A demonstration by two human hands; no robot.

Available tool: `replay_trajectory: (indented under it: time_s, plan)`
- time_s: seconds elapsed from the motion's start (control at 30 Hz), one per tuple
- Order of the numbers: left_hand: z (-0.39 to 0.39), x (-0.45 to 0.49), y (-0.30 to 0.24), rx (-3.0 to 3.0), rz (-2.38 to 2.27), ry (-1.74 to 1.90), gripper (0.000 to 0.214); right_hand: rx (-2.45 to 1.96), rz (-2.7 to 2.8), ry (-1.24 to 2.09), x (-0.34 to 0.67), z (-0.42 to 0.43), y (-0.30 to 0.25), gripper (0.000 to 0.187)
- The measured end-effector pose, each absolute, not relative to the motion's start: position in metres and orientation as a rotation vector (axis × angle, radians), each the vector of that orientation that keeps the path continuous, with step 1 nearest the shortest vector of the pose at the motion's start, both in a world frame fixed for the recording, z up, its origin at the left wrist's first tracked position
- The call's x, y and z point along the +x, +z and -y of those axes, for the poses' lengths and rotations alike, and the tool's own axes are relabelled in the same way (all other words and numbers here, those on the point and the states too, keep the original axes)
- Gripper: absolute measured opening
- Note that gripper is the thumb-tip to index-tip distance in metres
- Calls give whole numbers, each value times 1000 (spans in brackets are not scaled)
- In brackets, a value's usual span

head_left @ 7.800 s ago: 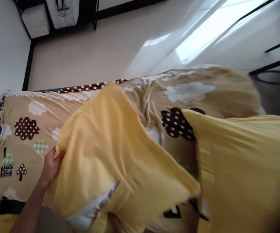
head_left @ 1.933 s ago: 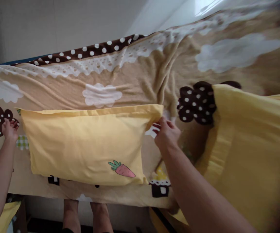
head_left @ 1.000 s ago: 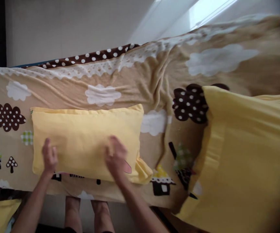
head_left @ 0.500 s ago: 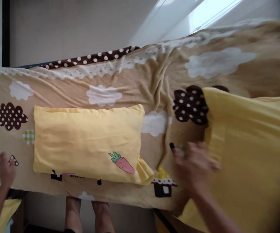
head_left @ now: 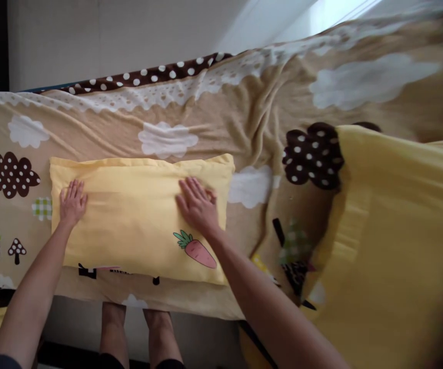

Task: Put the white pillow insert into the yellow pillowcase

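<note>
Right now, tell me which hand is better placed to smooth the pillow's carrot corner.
Probably the right hand: it lies flat on the yellow pillow just above the carrot print; the left hand rests near the opposite end.

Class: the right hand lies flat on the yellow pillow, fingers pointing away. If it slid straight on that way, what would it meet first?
Probably the pillow's far edge, then the tan patterned blanket near its white cloud print; the right hand has nothing else ahead, though depth is unclear.
</note>
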State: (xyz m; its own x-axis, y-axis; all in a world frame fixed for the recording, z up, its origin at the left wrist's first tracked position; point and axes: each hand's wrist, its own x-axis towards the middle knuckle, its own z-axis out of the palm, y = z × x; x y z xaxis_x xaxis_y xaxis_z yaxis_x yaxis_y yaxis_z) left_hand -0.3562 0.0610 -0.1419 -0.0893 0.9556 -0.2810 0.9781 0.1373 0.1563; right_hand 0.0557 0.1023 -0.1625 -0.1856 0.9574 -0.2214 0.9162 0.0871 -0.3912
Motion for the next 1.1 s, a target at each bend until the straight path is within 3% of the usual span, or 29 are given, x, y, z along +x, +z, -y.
replay_trajectory:
  time_s: [0.17,0.23,0.33,0.4,0.63,0.73,0.83,0.93,1.0,1.1]
  plan:
    - [-70,-318,-129,1664,-2363,46,57,-2448,1807,555,61,-106,-151,58]
    - [-80,-269,-129,1803,-2142,137,55,-2264,1927,569,23,-100,-141,55]
    - [-90,-216,-136,2010,-1765,138,52,-1627,2334,764,-31,-93,-137,49]
    - [-93,-215,-143,2027,-1750,84,51,-1533,2349,814,-37,-99,-146,49]
    - [-97,-345,-141,1688,-2285,-215,57,-2363,1939,961,111,-144,-173,54]
    - [-78,-327,-120,1708,-2361,-55,61,-2389,1913,758,122,-112,-150,57]
    - [-37,-248,-110,1966,-2090,206,60,-2036,1971,485,59,-46,-129,58]
    - [17,-188,-125,2112,-1770,190,61,-1682,2179,561,-13,16,-131,69]
    - [51,-192,-144,2077,-1801,102,60,-1675,2226,616,-24,43,-148,69]
    - [96,-261,-163,1921,-2005,-8,58,-2012,2099,588,34,71,-184,58]
